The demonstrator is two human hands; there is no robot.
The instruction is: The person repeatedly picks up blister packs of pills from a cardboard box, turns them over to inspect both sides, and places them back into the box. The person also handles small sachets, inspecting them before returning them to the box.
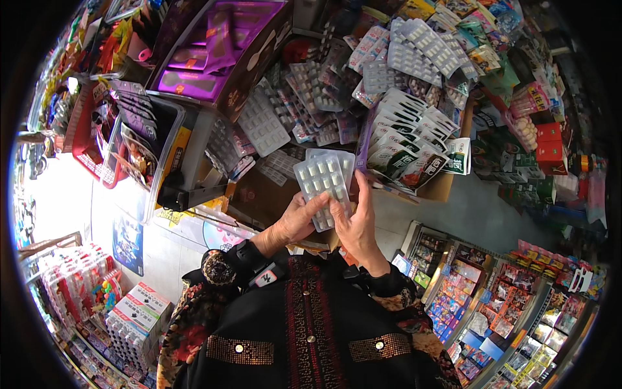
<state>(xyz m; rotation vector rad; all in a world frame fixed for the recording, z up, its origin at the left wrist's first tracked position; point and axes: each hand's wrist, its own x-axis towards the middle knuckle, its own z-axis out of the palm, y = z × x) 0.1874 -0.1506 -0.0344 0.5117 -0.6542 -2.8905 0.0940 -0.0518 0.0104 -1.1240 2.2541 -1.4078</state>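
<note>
Two overlapping clear blister packs are in front of my chest, filled with pale capsule-shaped pieces. My left hand (297, 220) grips the front blister pack (321, 179) from the left, its thumb pressed on the lower middle. On the other side my right hand (358, 227) holds the packs with its thumb near the left thumb, its fingers stretched up along the right edge. Behind the front one, the rear blister pack (346, 163) shows mostly at its top and right. Beyond the hands lies a heap of similar blister packs (311, 92) in a cardboard box (252, 197).
A carton of white and green pouches (403, 192) stands at the right of the heap. To the left are a purple display box (252, 63) and a clear plastic bin (180, 116). Racks of small packets (500, 296) line the lower right; stacked cartons (138, 311) sit lower left.
</note>
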